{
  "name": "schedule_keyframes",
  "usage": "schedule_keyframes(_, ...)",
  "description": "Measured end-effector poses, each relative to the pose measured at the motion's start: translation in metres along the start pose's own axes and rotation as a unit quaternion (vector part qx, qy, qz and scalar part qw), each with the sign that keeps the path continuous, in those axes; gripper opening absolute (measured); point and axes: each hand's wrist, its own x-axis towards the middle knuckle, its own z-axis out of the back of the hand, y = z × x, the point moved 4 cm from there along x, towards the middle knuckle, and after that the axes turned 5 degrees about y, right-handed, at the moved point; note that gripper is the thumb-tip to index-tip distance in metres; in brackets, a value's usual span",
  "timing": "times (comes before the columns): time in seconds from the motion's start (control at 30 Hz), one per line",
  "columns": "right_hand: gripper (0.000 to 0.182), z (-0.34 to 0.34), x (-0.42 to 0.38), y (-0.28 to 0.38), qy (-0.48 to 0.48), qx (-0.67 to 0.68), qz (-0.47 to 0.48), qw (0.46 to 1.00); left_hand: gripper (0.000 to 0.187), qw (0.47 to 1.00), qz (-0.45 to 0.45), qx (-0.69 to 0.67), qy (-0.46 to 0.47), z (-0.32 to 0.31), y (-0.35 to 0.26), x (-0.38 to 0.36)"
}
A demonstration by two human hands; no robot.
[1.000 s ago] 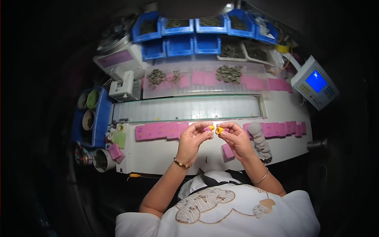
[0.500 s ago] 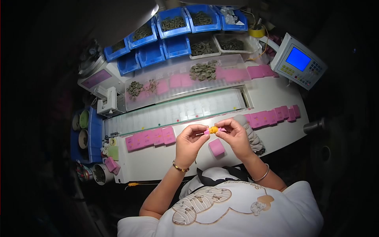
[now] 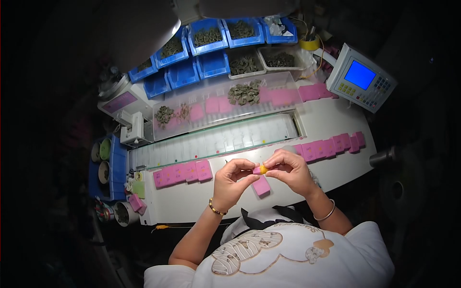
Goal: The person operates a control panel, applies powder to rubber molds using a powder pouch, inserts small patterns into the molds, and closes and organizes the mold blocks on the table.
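Head view: I can't make out the full shape of the small yellow-and-pink piece, since fingertips partly cover it. It sits between my hands mid-frame, the left hand pinching its pink end, the right hand gripping its yellow end. A blurred dark shape upper left hides some blue bins.

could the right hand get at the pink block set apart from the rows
Probably yes: the pink block sits on the tabletop near the right hand with nothing seen on top, though its fingers are busy with a small pink-and-yellow piece.
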Motion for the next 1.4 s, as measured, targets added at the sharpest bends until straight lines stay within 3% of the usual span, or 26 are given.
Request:
schedule_keyframes(0.1, 0.019, -0.001, -0.002, 0.003, 0.009, -0.052, 0.028, 0.998, 0.029, 1.0, 0.002, -0.014, -0.009, -0.005, 0.005, 0.0)
schedule_keyframes(0.17, 0.018, 0.0, -0.004, -0.014, -0.046, 0.087, -0.043, 0.994, 0.027, 0.999, -0.004, -0.023, -0.034, -0.011, 0.01, 0.0)
schedule_keyframes(0.2, 0.018, 0.0, -0.006, -0.018, -0.046, 0.085, -0.039, 0.995, 0.027, 0.999, -0.007, -0.022, -0.032, -0.015, 0.013, 0.001)
schedule_keyframes(0.3, 0.027, -0.001, -0.013, -0.038, -0.064, 0.198, -0.135, 0.969, 0.026, 0.984, -0.065, 0.16, -0.045, -0.019, 0.011, 0.006)
schedule_keyframes(0.33, 0.027, 0.001, -0.014, -0.04, -0.065, 0.197, -0.13, 0.97, 0.026, 0.984, -0.069, 0.162, -0.042, -0.02, 0.011, 0.007)
schedule_keyframes(0.43, 0.038, 0.008, -0.016, -0.033, -0.044, -0.082, -0.102, 0.991, 0.029, 0.931, -0.15, 0.332, -0.019, -0.031, 0.01, 0.008)
schedule_keyframes(0.47, 0.038, 0.009, -0.016, -0.029, -0.047, -0.082, -0.098, 0.991, 0.029, 0.93, -0.154, 0.333, -0.016, -0.033, 0.011, 0.009)
schedule_keyframes(0.53, 0.039, 0.01, -0.016, -0.024, -0.004, -0.242, -0.098, 0.965, 0.032, 0.885, -0.2, 0.417, 0.051, -0.045, 0.011, 0.011)
schedule_keyframes(0.6, 0.039, 0.019, -0.019, -0.032, 0.001, -0.253, -0.096, 0.963, 0.036, 0.879, -0.214, 0.421, 0.065, -0.053, 0.02, 0.01)
schedule_keyframes(0.7, 0.039, 0.029, -0.022, -0.05, 0.057, -0.269, -0.134, 0.952, 0.04, 0.917, -0.131, 0.372, 0.06, -0.05, 0.035, 0.012)
schedule_keyframes(0.77, 0.042, 0.045, -0.022, -0.046, -0.094, -0.32, -0.038, 0.942, 0.041, 0.93, -0.11, 0.35, 0.034, -0.045, 0.039, 0.013)
schedule_keyframes(0.8, 0.042, 0.051, -0.018, -0.044, -0.099, -0.321, -0.037, 0.941, 0.043, 0.942, -0.086, 0.325, 0.005, -0.041, 0.041, 0.014)
schedule_keyframes(0.87, 0.047, 0.064, -0.015, -0.019, -0.235, -0.519, 0.122, 0.813, 0.045, 0.944, -0.074, 0.321, -0.005, -0.032, 0.052, 0.01)
schedule_keyframes(0.9, 0.047, 0.077, -0.015, -0.051, -0.192, -0.561, 0.091, 0.8, 0.045, 0.946, -0.047, 0.32, -0.017, -0.028, 0.055, 0.009)
schedule_keyframes(0.97, 0.044, 0.105, -0.021, -0.119, -0.188, -0.569, 0.055, 0.799, 0.044, 0.95, -0.008, 0.311, -0.031, -0.021, 0.065, 0.006)
schedule_keyframes(1.03, 0.037, 0.113, -0.012, -0.112, -0.183, -0.537, -0.041, 0.822, 0.044, 0.95, 0.001, 0.309, -0.044, -0.015, 0.068, 0.008)
schedule_keyframes(1.07, 0.037, 0.113, -0.016, -0.115, -0.184, -0.533, -0.046, 0.825, 0.044, 0.95, 0.022, 0.306, -0.053, -0.012, 0.07, -0.001)
schedule_keyframes(1.13, 0.039, 0.116, -0.014, -0.112, -0.132, -0.498, 0.001, 0.857, 0.042, 0.951, 0.03, 0.303, -0.063, -0.006, 0.069, -0.006)
schedule_keyframes(1.4, 0.049, 0.1, -0.036, -0.108, -0.155, -0.397, 0.051, 0.903, 0.04, 0.948, 0.063, 0.295, -0.099, 0.01, 0.078, -0.018)
